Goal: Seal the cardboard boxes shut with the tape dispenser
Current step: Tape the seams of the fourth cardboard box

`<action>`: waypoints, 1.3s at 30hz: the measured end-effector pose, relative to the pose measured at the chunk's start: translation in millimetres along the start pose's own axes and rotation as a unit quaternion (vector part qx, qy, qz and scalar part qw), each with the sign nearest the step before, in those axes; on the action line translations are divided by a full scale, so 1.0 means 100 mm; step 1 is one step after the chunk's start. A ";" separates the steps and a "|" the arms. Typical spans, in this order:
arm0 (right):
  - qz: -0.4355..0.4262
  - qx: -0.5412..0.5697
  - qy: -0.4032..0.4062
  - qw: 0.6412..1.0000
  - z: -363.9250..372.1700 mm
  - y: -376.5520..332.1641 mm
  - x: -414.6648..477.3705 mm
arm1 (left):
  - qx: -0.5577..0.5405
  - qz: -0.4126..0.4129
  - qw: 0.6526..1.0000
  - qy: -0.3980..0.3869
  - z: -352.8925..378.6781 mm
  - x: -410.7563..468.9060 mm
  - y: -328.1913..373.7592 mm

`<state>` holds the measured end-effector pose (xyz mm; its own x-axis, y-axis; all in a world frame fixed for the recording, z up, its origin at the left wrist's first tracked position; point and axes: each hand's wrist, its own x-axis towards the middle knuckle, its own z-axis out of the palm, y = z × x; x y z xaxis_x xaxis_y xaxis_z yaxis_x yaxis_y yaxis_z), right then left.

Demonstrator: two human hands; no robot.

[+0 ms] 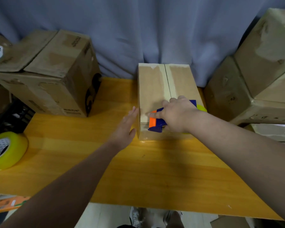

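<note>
**Tape dispenser sitting at the near end of the cardboard box**

The cardboard box is standing in the middle of the orange desk, its top flaps closed and a pale strip running along the centre seam. The right hand is gripping the blue and orange tape dispenser, fingers curled round it, and is holding it against the near end of the box, where the top meets the front face. The left hand is pressing flat against the box's left side near that corner, fingers straight and together. A yellow tape roll is lying at the desk's left edge, well apart from the box. A brown box is sitting to the left, stacked boxes are crowding the right, and a blue-grey curtain is hanging behind.
</note>
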<state>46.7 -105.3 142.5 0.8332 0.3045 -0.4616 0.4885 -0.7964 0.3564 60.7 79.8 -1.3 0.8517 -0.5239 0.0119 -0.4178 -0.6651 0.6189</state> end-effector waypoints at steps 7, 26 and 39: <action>0.000 0.006 0.010 1.000 0.04 0.02 0.03 | 0.189 0.109 0.976 -0.014 -0.03 0.40 -0.07; 0.017 -0.003 0.067 0.998 0.12 -0.06 -0.06 | 0.096 0.262 0.945 0.169 0.06 0.20 -0.04; 0.016 -0.023 0.063 0.998 0.13 -0.09 -0.06 | 0.171 0.232 0.949 0.125 -0.04 0.06 -0.08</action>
<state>33.9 -107.2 131.9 0.8732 0.3446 -0.3446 0.4698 -0.7832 0.4073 70.6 84.1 -3.7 0.5820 -0.6883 0.4331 -0.8079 -0.5501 0.2114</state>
